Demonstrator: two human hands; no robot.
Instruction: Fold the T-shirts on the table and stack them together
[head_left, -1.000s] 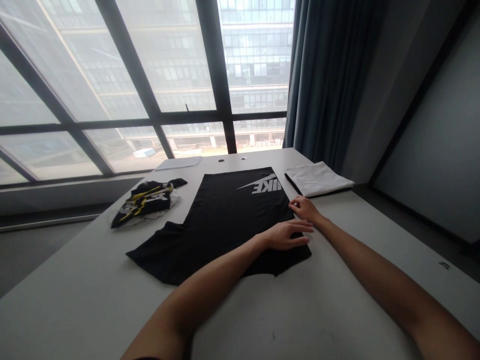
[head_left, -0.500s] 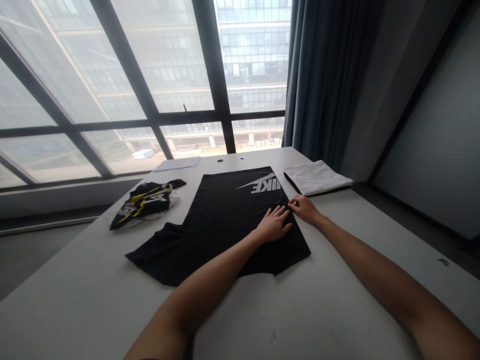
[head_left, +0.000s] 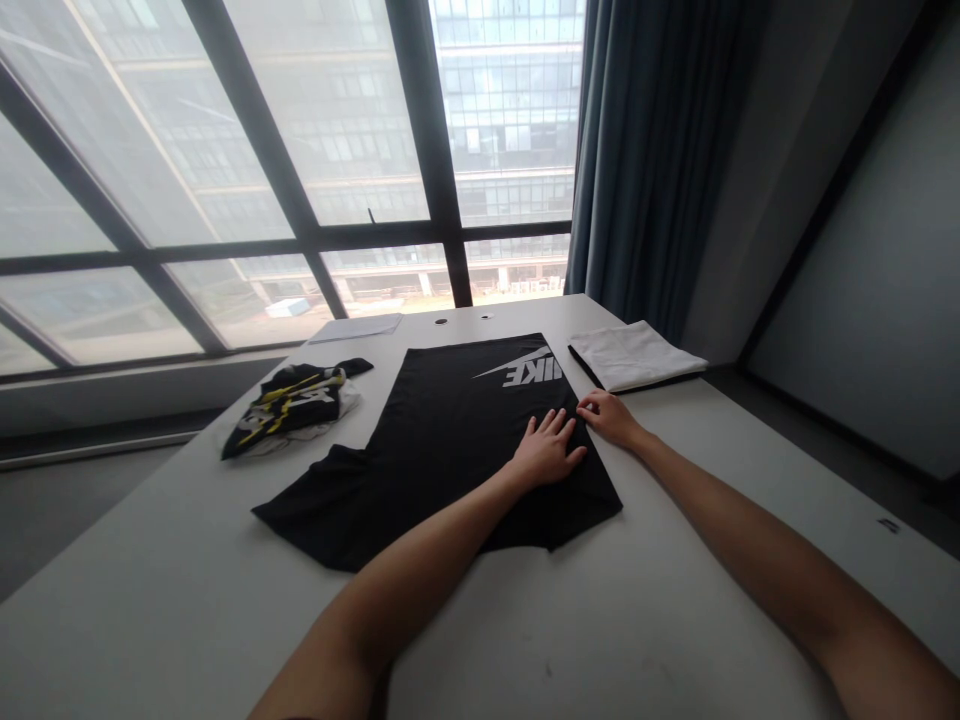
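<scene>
A black T-shirt (head_left: 442, 430) lies spread on the white table, its right side folded over so the white NIKE print is cut off at the fold. One sleeve sticks out toward the lower left. My left hand (head_left: 550, 452) rests flat on the shirt with its fingers spread. At the shirt's right edge, my right hand (head_left: 606, 415) is closed, thumb and fingers pinching the fabric of the folded side. The tips of that pinch are partly hidden.
A crumpled black, yellow and white garment (head_left: 296, 405) lies at the left on the table (head_left: 465, 640). Folded white cloth (head_left: 637, 355) with a dark edge sits at the back right. Papers (head_left: 356, 327) lie at the far left edge, near the window. A curtain (head_left: 645, 150) hangs behind.
My left hand has shifted very slightly on the shirt. My right hand and the garments have stayed in place.
</scene>
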